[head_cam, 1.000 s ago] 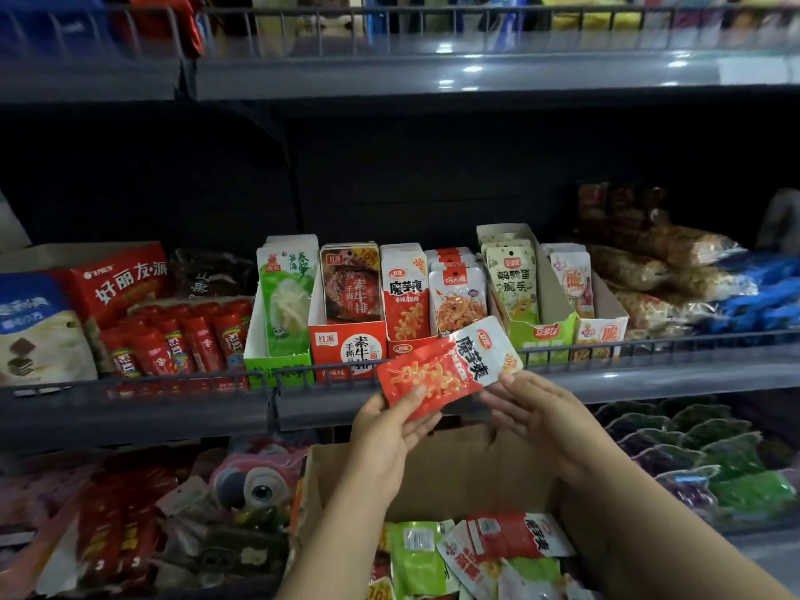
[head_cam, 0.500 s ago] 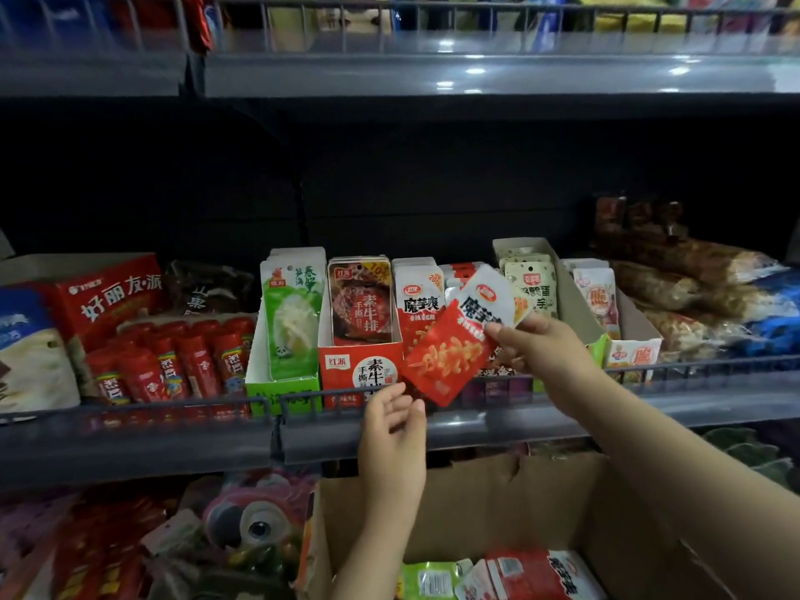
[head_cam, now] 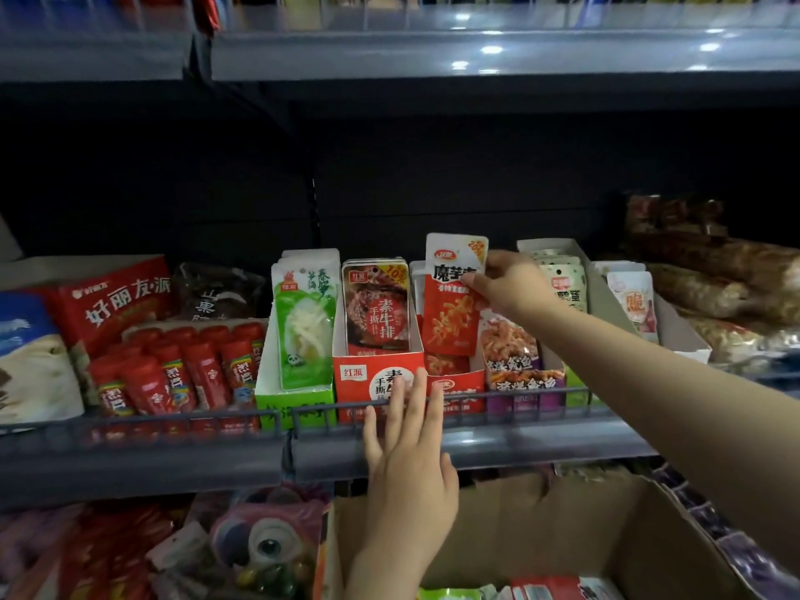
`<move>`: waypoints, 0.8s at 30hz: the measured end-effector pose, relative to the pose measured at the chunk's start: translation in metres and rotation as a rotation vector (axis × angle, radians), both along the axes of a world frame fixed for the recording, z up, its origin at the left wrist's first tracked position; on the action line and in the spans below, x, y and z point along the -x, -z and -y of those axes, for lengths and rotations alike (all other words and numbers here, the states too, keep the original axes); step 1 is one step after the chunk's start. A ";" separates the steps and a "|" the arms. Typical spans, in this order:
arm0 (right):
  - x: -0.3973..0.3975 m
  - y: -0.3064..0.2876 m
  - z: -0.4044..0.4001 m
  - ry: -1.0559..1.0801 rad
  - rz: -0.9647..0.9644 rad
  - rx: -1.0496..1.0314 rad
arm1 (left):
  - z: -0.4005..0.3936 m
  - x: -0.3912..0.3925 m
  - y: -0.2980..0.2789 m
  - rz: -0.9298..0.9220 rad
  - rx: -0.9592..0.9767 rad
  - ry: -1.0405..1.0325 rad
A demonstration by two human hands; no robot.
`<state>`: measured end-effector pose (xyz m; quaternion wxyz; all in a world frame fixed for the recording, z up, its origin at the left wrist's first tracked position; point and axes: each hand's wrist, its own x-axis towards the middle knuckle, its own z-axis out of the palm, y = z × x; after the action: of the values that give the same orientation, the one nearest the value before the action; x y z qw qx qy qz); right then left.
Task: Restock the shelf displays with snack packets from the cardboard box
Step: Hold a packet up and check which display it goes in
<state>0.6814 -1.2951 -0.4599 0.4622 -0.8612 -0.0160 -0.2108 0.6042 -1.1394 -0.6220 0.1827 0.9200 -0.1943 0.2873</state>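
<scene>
A person restocking a snack shelf point(head_cam: 476, 443) lowers a red packet point(head_cam: 452, 305) into a red display tray point(head_cam: 454, 389) in the middle of the row. The right hand point(head_cam: 513, 283) pinches the packet at its right edge, near the top, and holds it upright over the tray's open slot, its lower end already among the matching packets there. The left hand point(head_cam: 407, 430) is released, fingers straight and spread against the wire rail point(head_cam: 216, 420) and the front of the neighbouring red tray point(head_cam: 372, 378), holding nothing.

The cardboard box point(head_cam: 541, 526) stands below the shelf, near the person, with a few more packets showing at its bottom edge. Left of the slot stand a green tray point(head_cam: 294, 396) of pale packets and a row of red tubes point(head_cam: 173, 374); right of it, a purple-fronted tray point(head_cam: 526, 381) and loose bags point(head_cam: 714, 270) further off.

The risks look small but real. Held by one edge only, the packet could twist and catch on the packets already in the slot, bending or riding up instead of seating. A hard push might shove the light card tray back or tip it toward its neighbour. The right forearm passes just above the purple-fronted tray and could brush its packets out of line.
</scene>
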 end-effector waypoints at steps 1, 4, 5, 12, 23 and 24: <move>-0.004 0.003 -0.001 0.003 -0.033 0.031 | -0.001 0.000 0.000 -0.013 -0.020 0.001; -0.012 0.010 -0.002 0.003 -0.099 0.118 | -0.002 -0.002 0.003 -0.046 -0.042 0.023; -0.014 0.012 -0.003 -0.004 -0.118 0.133 | -0.002 -0.002 0.005 -0.059 -0.028 0.034; -0.016 0.022 -0.005 0.081 -0.143 0.204 | 0.001 0.003 -0.006 -0.133 0.023 0.063; -0.009 0.032 -0.003 0.109 -0.069 0.098 | -0.002 0.004 -0.006 -0.135 0.012 0.065; -0.004 0.032 -0.002 0.110 -0.051 0.099 | -0.003 0.006 -0.009 -0.145 0.018 0.072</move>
<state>0.6856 -1.2928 -0.4919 0.4069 -0.8877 0.0326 -0.2128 0.5985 -1.1363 -0.6128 0.2150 0.9290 -0.2109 0.2150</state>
